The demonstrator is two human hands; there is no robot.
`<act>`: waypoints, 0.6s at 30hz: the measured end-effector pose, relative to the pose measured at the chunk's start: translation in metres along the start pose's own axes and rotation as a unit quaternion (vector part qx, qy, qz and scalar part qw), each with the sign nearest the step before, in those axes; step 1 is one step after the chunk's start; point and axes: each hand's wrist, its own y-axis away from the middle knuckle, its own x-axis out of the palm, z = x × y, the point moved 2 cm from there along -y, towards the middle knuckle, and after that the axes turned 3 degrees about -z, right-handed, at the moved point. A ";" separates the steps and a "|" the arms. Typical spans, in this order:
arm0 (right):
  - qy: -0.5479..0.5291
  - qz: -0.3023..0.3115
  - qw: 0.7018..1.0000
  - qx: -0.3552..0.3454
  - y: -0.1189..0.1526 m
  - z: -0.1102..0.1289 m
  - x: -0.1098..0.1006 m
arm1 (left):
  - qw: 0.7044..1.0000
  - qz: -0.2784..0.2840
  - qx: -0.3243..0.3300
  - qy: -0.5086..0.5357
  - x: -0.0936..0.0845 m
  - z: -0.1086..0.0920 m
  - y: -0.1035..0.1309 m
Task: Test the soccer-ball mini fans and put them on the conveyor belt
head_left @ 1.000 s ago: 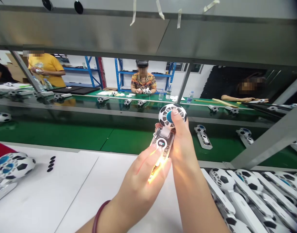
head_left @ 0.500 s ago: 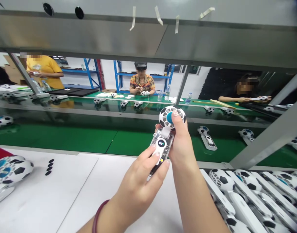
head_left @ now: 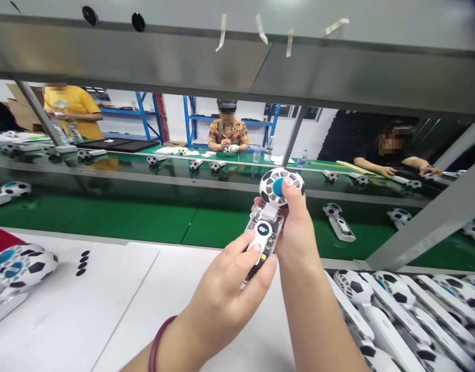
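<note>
A handheld fan (head_left: 280, 189) with a black-and-white football-patterned head and a blue centre is between my hands, above the white work surface. Its transparent handle has a small round display (head_left: 262, 229) that is lit and reads what looks like 100. My left hand (head_left: 233, 279) is closed around the lower handle, with fingertips on the white front strip. Behind the neck and head, my right hand (head_left: 299, 222) grips the fan, its thumb pressed on the blue centre. The backs of the handle and head are hidden.
Similar fans (head_left: 377, 294) lie in rows at right, and more (head_left: 26, 266) at left beside several black ovals (head_left: 82, 263). Beyond runs a green conveyor (head_left: 152, 219) carrying fans. A metal post (head_left: 423, 212) slants at right; a shelf hangs overhead. Co-workers sit and stand opposite.
My hands and the fan appear slightly further right in view, with the grip unchanged. Fans on the far belt have shifted a little left. The co-worker at right has lowered a fan to the table.
</note>
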 end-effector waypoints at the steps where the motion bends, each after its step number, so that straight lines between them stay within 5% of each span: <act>1: -0.011 0.002 1.000 0.013 -0.001 0.000 0.000 | 1.000 -0.001 0.004 0.001 0.000 0.000 -0.001; 11: -0.152 0.052 0.982 0.095 -0.013 -0.012 -0.001 | 1.000 0.009 0.010 0.018 0.001 0.012 0.001; 18: -0.154 0.008 0.979 0.137 -0.013 -0.013 0.000 | 1.000 -0.005 -0.007 0.020 0.001 0.024 0.000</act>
